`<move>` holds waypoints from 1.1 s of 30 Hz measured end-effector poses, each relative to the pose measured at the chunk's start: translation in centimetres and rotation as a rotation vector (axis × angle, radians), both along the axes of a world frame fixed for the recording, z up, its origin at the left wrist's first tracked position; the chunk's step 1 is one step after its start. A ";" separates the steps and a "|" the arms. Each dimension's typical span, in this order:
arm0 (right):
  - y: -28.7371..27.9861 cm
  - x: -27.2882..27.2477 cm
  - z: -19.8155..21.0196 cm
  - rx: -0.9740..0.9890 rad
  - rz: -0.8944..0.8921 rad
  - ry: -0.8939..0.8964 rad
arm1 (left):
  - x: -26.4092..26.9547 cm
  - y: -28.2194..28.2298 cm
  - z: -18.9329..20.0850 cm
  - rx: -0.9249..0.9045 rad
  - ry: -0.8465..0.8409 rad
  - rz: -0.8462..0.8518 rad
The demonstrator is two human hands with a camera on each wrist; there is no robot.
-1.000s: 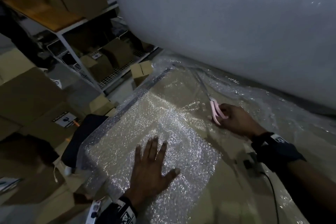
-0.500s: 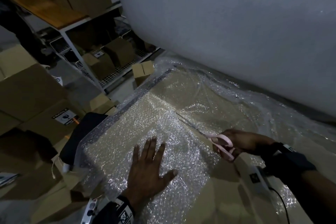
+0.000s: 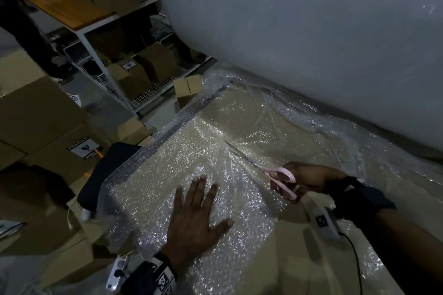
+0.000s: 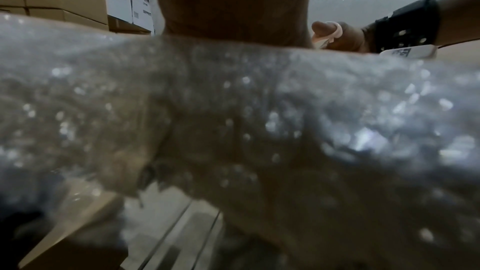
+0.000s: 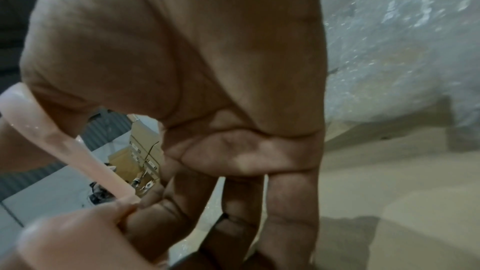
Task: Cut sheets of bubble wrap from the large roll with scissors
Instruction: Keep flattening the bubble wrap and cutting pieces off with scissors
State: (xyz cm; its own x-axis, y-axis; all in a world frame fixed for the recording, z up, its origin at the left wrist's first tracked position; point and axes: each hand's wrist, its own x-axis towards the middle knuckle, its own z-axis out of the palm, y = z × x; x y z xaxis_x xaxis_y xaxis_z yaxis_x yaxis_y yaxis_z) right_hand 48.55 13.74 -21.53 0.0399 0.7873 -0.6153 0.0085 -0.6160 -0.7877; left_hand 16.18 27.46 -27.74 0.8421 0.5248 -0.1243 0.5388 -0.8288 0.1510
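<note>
Stockroom, boxes [image 3: 40,112] | left hand [image 3: 194,218] flat on wrap [image 3: 153,182]; right hand [image 3: 309,177] grips scissors [image 3: 281,178] beside it | mid-cut; next, snip onward

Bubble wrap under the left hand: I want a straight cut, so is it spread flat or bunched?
Spread flat. The left hand presses the bubble wrap down with straight fingers; near the scissors it puckers slightly.

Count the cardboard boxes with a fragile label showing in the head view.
2. One fragile-labelled box sits at the left beside the dark object near the bubble wrap; another labelled box stands on the lower wire shelf. Other boxes may carry labels turned away or in shadow.
</note>
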 end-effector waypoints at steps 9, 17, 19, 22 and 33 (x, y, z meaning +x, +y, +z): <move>-1.3 1.6 0.8 -0.014 0.032 -0.075 | 0.0 0.1 0.2 -0.002 0.007 0.008; -1.3 2.6 2.2 -0.061 0.071 -0.077 | 0.0 0.0 0.2 -0.013 -0.031 0.008; -1.3 3.2 2.5 -0.069 0.068 -0.089 | 0.0 -0.1 0.4 -0.012 -0.022 0.008; -2.2 4.1 1.7 -0.050 0.043 -0.106 | 0.0 -0.1 0.5 -0.005 -0.021 0.007; -5.9 5.9 0.8 -0.090 0.046 -0.158 | 0.1 -0.1 -0.2 0.002 -0.046 0.008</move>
